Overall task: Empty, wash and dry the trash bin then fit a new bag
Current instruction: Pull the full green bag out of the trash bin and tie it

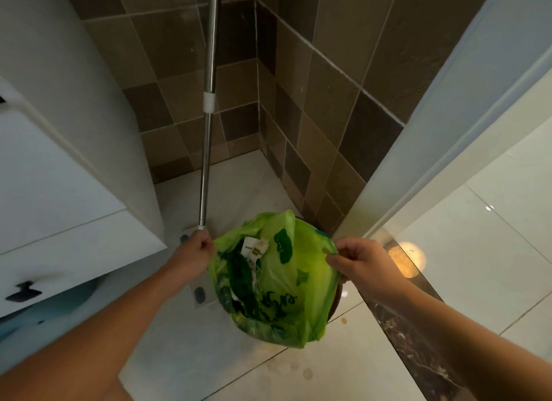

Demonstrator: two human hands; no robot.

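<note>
Both hands pinched the green bag's rim: the left hand point(195, 246) at its left edge, the right hand point(357, 258) at its right. The green bag point(283, 284) lined the trash bin point(336, 299), which stood on the floor point(239, 370) beside a mop handle point(207, 149)

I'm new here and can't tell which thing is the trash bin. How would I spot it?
Look to the corner where the brown tiled wall meets the white door frame. On the pale floor there stands the trash bin, mostly hidden by its bright green bag, which the left hand and right hand pinch at the edges. Nothing else nearby is green.
</note>
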